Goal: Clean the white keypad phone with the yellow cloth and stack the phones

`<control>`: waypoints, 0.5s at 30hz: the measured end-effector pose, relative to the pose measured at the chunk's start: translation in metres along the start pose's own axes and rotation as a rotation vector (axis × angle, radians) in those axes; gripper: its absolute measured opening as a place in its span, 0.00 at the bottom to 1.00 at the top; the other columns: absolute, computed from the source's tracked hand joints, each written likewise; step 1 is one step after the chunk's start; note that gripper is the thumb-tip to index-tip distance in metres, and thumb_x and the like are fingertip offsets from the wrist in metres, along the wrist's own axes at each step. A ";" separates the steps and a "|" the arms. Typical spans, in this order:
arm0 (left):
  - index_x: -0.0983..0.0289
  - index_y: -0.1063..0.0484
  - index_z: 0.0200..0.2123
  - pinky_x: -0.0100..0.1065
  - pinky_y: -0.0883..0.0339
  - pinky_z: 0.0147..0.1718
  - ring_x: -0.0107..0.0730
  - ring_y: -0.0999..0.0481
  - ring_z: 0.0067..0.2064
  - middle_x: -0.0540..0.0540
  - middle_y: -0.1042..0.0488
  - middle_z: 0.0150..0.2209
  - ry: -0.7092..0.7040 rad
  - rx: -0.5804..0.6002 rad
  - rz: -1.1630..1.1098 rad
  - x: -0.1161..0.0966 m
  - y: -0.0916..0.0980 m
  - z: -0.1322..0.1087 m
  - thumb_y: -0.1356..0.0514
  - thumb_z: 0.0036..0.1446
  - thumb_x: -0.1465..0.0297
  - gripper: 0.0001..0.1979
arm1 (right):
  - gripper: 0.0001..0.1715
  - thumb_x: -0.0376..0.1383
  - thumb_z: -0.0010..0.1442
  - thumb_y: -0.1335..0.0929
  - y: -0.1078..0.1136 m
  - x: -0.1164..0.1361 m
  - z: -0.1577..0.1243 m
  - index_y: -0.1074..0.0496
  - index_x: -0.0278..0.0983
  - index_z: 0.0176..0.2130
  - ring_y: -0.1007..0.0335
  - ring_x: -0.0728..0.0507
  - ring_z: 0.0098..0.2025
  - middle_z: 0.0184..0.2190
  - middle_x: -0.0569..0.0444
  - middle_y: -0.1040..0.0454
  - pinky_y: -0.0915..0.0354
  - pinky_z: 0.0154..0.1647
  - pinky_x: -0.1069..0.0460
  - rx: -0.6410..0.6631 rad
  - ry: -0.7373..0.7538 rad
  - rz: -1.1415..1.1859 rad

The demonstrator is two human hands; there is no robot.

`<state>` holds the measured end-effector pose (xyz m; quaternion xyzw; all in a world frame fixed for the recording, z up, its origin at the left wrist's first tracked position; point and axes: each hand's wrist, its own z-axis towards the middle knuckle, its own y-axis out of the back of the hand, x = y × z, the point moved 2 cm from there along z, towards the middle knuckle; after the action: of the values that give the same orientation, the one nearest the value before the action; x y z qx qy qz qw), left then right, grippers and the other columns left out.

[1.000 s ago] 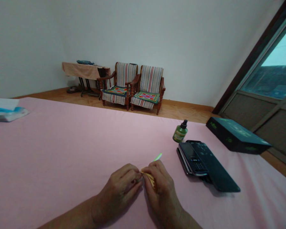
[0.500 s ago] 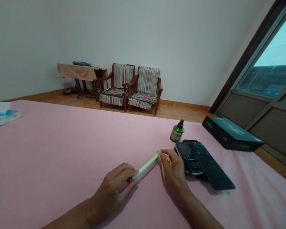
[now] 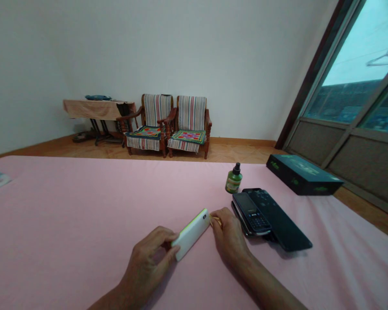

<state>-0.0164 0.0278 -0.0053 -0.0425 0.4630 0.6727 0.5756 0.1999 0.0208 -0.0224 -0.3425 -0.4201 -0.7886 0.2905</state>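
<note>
A slim white phone with a yellow-green edge (image 3: 191,236) is held aslant between the two hands, above a smooth pink cloth cover (image 3: 84,206). Its near end is gripped by the left hand (image 3: 151,259), the thumb being laid against the white face and the fingers curled behind the coloured edge; its far end, marked by a small dark camera lens (image 3: 204,216), is pointed towards the right hand (image 3: 229,234). In the right hand a small bunched yellow cloth (image 3: 216,221) is pinched between thumb and fingers, just at the far end of the phone; whether contact is made there cannot be told. One second earlier the hands are shown together, with most of the phone hidden; half a second earlier it is seen almost edge-on. Now the broad white back is turned into view, so that, as judged here, access to this face and to the lens corner is given to the cloth. Just beyond the right hand, on its outer side, a black keypad phone (image 3: 252,216) is stacked over other devices, with a long dark flat panel (image 3: 281,221) beside it. Ahead of the right hand are placed a green bottle with a black spray top (image 3: 233,180) and, farther outward, a flat black box with green lettering (image 3: 302,174).
</note>
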 end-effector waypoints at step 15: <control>0.62 0.30 0.39 0.27 0.29 0.36 0.31 0.24 0.37 0.54 0.25 0.35 -0.089 -0.003 0.080 0.007 0.005 0.001 0.42 0.59 0.76 0.06 | 0.12 0.27 0.55 0.35 -0.001 -0.009 0.003 0.22 0.36 0.31 0.31 0.44 0.32 0.28 0.52 0.27 0.37 0.34 0.52 0.019 -0.020 0.098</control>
<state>-0.0224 0.0345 -0.0060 0.0050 0.4374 0.6970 0.5682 0.2052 0.0253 -0.0293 -0.3676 -0.4130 -0.7661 0.3277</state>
